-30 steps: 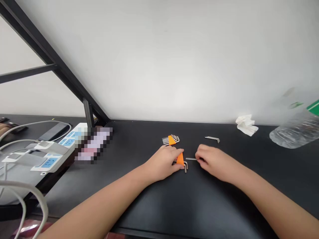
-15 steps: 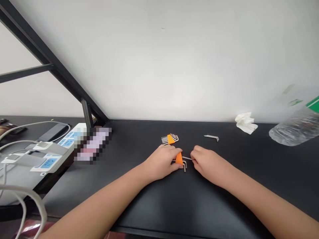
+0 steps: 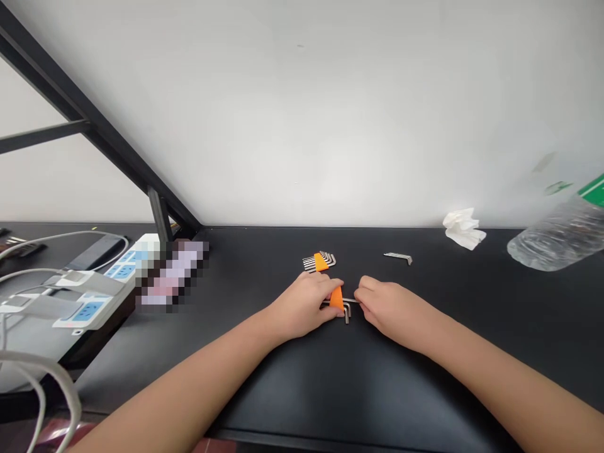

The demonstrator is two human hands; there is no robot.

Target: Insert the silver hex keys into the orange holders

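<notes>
Low over the black desk, my left hand [image 3: 304,306] pinches an orange hex key holder [image 3: 336,298] between thumb and fingers. Bent ends of hex keys [image 3: 348,313] stick out of its right side. My right hand [image 3: 384,308] is closed on a hex key [image 3: 350,300] whose shaft runs into the holder; its outer end is hidden by my fingers. Just beyond my left hand lies a second orange holder [image 3: 321,262] filled with several hex keys. Farther right, some loose hex keys [image 3: 399,257] lie together on the desk; I cannot tell how many.
A crumpled tissue [image 3: 464,228] and a clear plastic bottle [image 3: 557,236] stand near the wall at right. To the left are a power strip [image 3: 106,283] with white cables, a phone [image 3: 97,251] and a black metal frame [image 3: 160,214]. A blurred-out item [image 3: 174,274] lies beside the strip.
My right hand has come closer to the orange holder, and less of the hex key's shaft shows between them. My left hand keeps its pinch. The view has shifted slightly.
</notes>
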